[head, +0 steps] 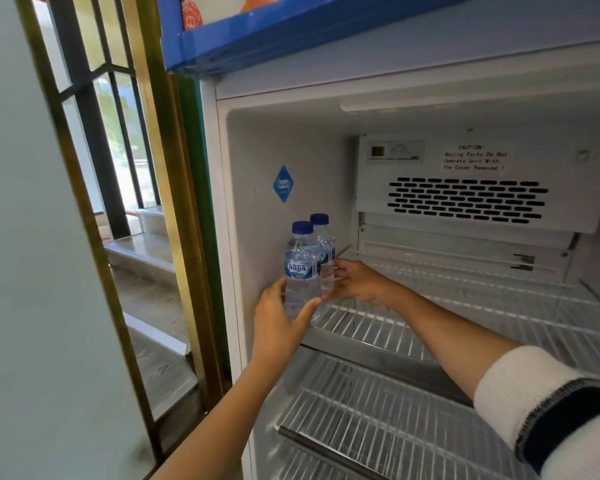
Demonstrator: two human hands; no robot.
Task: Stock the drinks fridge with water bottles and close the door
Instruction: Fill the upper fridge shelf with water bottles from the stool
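Two small clear water bottles with blue caps stand at the front left corner of the fridge's upper wire shelf (430, 317). The nearer bottle (302, 268) has a blue AQUA label, and my left hand (281, 320) grips its lower half from the left. Behind it stands the second bottle (324, 251); my right hand (357, 282) holds its lower part from the right. Both bottles are upright and touch each other. The fridge is open; its door is not in view.
A lower wire shelf (361, 410) sits below. A fan cover (465, 199) with vents and a caution label hangs at the back top. To the left are the fridge's side wall (253, 209), a gold-framed glass partition (118, 168) and steps (142, 254).
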